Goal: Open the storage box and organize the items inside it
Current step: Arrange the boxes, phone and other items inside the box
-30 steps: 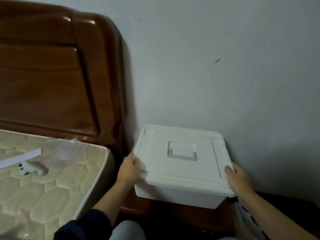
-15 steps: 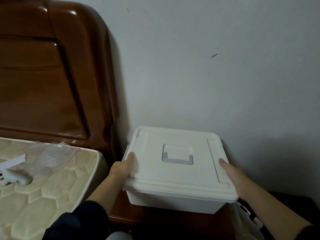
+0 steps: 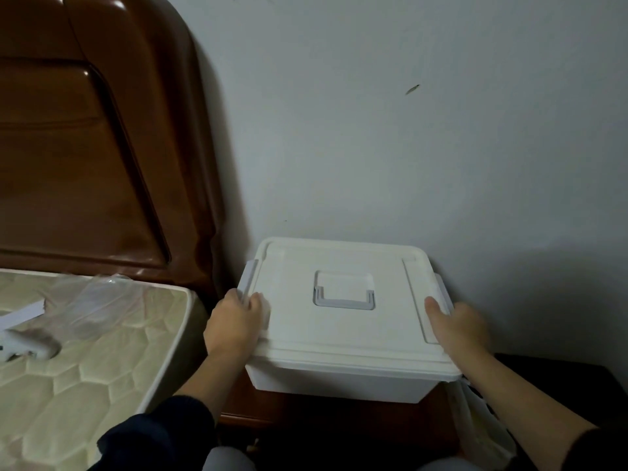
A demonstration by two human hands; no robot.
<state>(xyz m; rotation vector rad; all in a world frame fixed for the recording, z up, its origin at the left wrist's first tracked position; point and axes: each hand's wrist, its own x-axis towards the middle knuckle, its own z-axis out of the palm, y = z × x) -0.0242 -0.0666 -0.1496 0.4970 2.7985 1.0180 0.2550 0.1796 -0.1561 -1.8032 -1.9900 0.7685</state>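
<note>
Storage box (image 3: 343,321) squared to wall, lid on. My left hand (image 3: 234,326) grips left latch (image 3: 247,279); right hand (image 3: 457,322) grips the right rim.

Wall (image 3: 407,147) just behind storage box (image 3: 339,334)

Dark brown wooden headboard (image 3: 85,147) upper left, against a pale grey wall (image 3: 407,130). Wall has a small dark mark (image 3: 412,89). Quilted cream mattress (image 3: 85,368) lower left. On it: crumpled clear plastic bag (image 3: 98,300), white paper strip (image 3: 22,313), small blurred white object (image 3: 29,346). Brown wooden nightstand (image 3: 306,416) beside the bed. White plastic bag (image 3: 482,433) hangs at its right.
</note>
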